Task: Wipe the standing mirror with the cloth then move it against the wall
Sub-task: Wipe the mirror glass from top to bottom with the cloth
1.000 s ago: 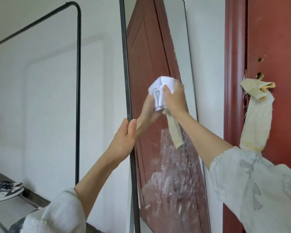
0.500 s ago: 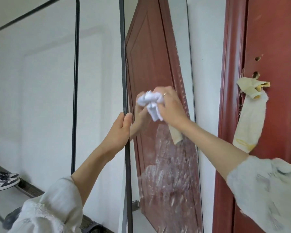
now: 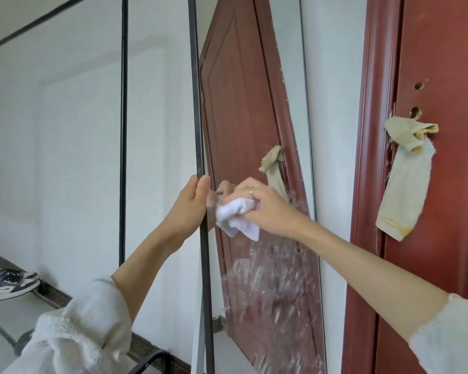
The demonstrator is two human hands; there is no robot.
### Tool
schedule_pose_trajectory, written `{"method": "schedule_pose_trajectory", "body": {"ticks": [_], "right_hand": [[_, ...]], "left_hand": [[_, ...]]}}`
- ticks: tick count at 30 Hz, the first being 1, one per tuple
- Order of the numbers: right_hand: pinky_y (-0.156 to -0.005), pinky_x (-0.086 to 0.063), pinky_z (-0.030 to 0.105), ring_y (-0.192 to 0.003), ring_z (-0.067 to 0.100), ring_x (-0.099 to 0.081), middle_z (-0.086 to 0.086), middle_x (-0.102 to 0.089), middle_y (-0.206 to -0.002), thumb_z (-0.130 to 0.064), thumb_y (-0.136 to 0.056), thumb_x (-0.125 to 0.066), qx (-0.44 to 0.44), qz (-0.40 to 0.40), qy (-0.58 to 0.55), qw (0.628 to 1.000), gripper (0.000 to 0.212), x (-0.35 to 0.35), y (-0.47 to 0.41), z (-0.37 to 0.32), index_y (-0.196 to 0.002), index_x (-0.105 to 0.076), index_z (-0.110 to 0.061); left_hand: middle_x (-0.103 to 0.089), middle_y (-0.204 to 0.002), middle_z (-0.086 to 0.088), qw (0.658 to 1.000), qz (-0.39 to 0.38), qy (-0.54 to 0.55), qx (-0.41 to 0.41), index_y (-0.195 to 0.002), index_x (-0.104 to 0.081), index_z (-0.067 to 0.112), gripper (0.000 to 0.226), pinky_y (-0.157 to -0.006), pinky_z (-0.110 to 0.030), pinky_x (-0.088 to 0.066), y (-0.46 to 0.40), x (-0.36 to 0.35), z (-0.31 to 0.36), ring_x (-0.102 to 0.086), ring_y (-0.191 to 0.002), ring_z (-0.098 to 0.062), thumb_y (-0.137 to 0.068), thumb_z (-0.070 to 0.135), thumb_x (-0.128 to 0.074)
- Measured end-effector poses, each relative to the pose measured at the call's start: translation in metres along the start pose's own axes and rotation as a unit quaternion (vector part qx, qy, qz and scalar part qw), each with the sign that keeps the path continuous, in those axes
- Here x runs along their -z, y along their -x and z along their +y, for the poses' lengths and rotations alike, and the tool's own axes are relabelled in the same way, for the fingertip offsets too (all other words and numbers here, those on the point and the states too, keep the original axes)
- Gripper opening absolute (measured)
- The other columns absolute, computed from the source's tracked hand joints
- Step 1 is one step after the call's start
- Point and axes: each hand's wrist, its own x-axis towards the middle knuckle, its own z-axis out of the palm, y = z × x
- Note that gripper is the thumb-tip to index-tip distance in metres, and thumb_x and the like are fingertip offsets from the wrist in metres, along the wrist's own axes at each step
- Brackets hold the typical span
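Two sneakers [image 3: 10, 284] sit far left on a low shelf of one black metal rack [image 3: 124, 130] by the white wall. Next, the left hand [image 3: 191, 209] curls its fingers around the dark left edge of the one standing mirror [image 3: 254, 117]. The right hand [image 3: 265, 209], with one ring, bunches one white cloth [image 3: 237, 218] tight and presses it on the smeary glass. Far right, one yellowish rag [image 3: 405, 182] hangs on one red door [image 3: 449, 184].

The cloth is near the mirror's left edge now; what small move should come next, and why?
Probably sweep the right hand and white cloth downward: the mirror is smeared white below, while the left hand steadies the frame.
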Motion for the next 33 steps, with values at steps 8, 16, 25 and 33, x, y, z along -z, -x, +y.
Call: {"method": "schedule_pose_trajectory", "body": {"ticks": [8,16,25,33], "right_hand": [[-0.076,-0.057,0.034,-0.095,0.020,-0.064,0.003,-0.065,-0.108,-0.017,-0.072,-0.056,-0.133,0.376,-0.110,0.910,0.036,0.072,-0.107,0.000,-0.105,-0.067,-0.026],[-0.083,-0.049,0.021,-0.100,0.015,-0.058,0.006,-0.056,-0.114,-0.009,-0.080,-0.059,0.005,0.244,-0.059,0.968,0.032,0.020,-0.081,-0.039,-0.109,-0.066,-0.017],[-0.069,-0.049,0.013,-0.084,0.005,-0.059,-0.009,-0.061,-0.095,0.002,-0.082,-0.065,-0.072,0.007,-0.076,0.995,0.030,0.031,0.011,0.010,-0.096,-0.066,-0.025],[-0.048,-0.040,0.002,-0.078,0.016,-0.066,0.013,-0.067,-0.108,0.002,-0.084,-0.048,-0.126,0.353,-0.058,0.925,0.031,0.086,-0.058,0.027,-0.110,-0.064,-0.002]], "left_hand": [[-0.049,-0.085,0.002,1.000,-0.017,-0.007,-0.007,-0.086,-0.046,0.016,0.033,-0.082,-0.017,-0.034,0.002,-0.003,0.002,-0.048,-0.088,-0.008,-0.102,0.034,-0.024],[-0.056,-0.098,-0.006,0.999,-0.026,0.032,0.001,-0.102,-0.052,0.011,0.040,-0.104,-0.038,-0.038,-0.001,0.001,-0.009,-0.054,-0.108,-0.021,-0.102,0.037,-0.022],[-0.027,-0.076,0.005,1.000,0.015,0.002,-0.009,-0.075,-0.030,0.018,0.033,-0.068,-0.021,-0.033,-0.001,-0.007,-0.008,-0.030,-0.066,-0.006,-0.102,0.036,-0.022],[-0.019,-0.072,0.006,0.998,0.040,-0.033,-0.033,-0.070,-0.022,0.019,0.035,-0.049,-0.007,-0.029,-0.001,-0.007,-0.009,-0.027,-0.049,0.001,-0.102,0.034,-0.023]]}}
